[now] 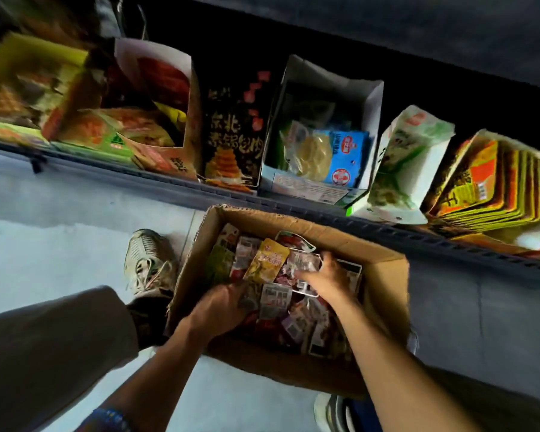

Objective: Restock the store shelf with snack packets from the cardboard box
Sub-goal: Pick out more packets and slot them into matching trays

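Head view, single moment. You had both hands down in the open cardboard box (384, 275), which sat on the pale floor (60, 232) just in front of the shelf edge (200, 194).

Left hand (219, 307): at the near-left side of the box, fingers curled down among the snack packets (275, 300). They appeared to close on the lower end of a yellow packet (267, 260), though the fingertips were hidden by the pile.

Right hand (328, 275): further in, toward the shelf side, fingers bent over a pale-edged red packet (303, 266). You looked to be gripping it; the contact was partly blurred.

The box was filled with loose packets, mostly red and white, lying at all angles.

Shelf above the box: a black carton (231, 141) with printed characters, an open white display carton (318, 145) holding blue-and-white packets, a green-and-white carton (402, 163) tilted, and a stack of yellow-orange packs (493, 182) leaning right.

Your shoe (147, 257) rested left of the box.
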`<state>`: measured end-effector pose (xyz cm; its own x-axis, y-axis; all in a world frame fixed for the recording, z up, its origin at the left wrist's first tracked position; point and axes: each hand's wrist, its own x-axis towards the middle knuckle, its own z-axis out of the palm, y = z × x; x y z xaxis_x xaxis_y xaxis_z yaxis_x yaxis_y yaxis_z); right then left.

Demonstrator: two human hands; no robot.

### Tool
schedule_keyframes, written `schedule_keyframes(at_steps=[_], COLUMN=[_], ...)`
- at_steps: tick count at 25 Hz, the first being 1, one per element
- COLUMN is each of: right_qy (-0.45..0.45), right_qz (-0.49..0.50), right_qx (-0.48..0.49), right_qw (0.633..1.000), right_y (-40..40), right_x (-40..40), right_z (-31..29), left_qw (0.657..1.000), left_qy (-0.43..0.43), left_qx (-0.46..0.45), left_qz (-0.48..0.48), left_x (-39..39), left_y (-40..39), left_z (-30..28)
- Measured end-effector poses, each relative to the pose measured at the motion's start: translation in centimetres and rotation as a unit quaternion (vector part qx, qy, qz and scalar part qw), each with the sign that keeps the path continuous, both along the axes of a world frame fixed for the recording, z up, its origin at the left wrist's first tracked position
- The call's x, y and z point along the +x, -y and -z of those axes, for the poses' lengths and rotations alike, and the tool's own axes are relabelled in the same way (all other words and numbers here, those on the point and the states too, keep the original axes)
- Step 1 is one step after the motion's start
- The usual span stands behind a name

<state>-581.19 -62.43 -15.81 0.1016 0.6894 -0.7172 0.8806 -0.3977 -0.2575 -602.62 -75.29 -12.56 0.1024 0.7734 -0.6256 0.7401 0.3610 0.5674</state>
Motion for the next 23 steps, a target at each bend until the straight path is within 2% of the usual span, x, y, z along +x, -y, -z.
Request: schedule_keyframes(at_steps=[3,8,11,13,15,16,18,19,21,23], right_qy=[-0.123,-0.146,-0.145,-0.139,-0.158,-0.168,-0.155,-0.117,-0.018,0.025], right_qz=[0.078,-0.016,-0.046,-0.038,-0.016,-0.007,-0.017,-0.060,-0.161,-0.233], right_qx=[-0.061,-0.075,-0.011,0.070,0.159,0.197,0.293,0.376,0.507,0.547], right_qw=[0.987,0.986,0.988,0.987,0.974,0.966,0.943,0.917,0.847,0.803], right_y=[0.0,0.2,1.1,1.8,2.3,2.7,4.5,5.6,8.2,10.7], right_x=[-1.8,-4.7,-2.9,-0.9,0.3,0.6,0.6,0.6,0.4,0.7], right_z=[2.5,2.8,-0.9,-4.5,-8.8,-10.6,-14.1,-15.5,-17.3,-18.7], left_qw=[1.000,0.996,0.994,0.991,0.976,0.951,0.862,0.815,0.740,0.692], left_qy=[0.005,0.053,0.050,0.042,0.105,0.178,0.347,0.424,0.550,0.623], left_qx=[0.009,0.008,-0.001,0.007,-0.019,-0.056,-0.144,-0.172,-0.163,-0.132], left_qz=[-0.015,-0.076,-0.100,-0.129,-0.192,-0.248,-0.341,-0.354,-0.352,-0.341], left_x=[-0.4,-0.8,-1.1,-0.5,0.9,1.7,3.2,3.8,4.9,6.2], left_y=[-0.3,-0.5,-0.2,-0.4,-1.1,-1.4,-2.0,-2.1,-2.2,-1.7], left_z=[1.8,2.2,1.8,1.0,-1.4,-3.0,-5.8,-7.3,-10.4,-13.8])
